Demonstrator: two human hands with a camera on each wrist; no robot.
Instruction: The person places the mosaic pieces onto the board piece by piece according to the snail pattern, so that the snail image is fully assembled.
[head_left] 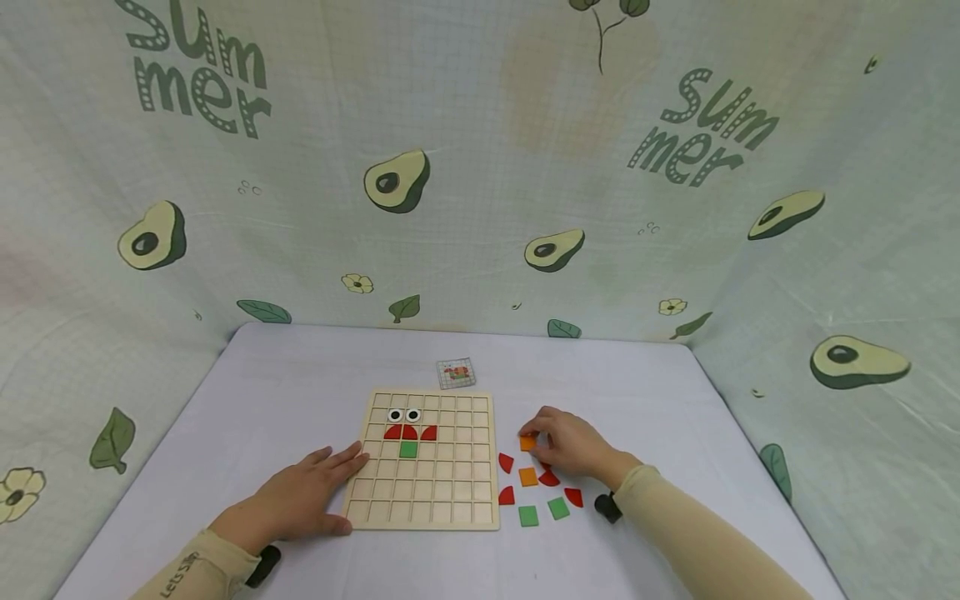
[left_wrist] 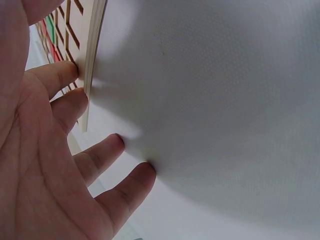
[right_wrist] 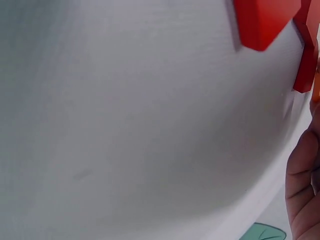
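Observation:
A wooden grid board (head_left: 442, 492) lies on the table. At its upper left are two eye tiles (head_left: 395, 415), three red quarter-circle tiles (head_left: 429, 433) below them, and a green square tile (head_left: 408, 449). My left hand (head_left: 303, 492) rests at the board's left edge with fingers spread; in the left wrist view two fingertips (left_wrist: 80, 100) touch the board's side and the others reach the tablecloth. Right of the board, my right hand (head_left: 573, 442) pinches an orange square tile (head_left: 528, 442) with curled fingers. The right wrist view catches only part of that hand.
Loose on the table between board and right forearm are another orange square tile (head_left: 528, 477), several red quarter-circle tiles (head_left: 507, 496) and two green square tiles (head_left: 528, 516). Behind the board lies a small picture card (head_left: 456, 373). A printed cloth (head_left: 465, 267) hangs around the table.

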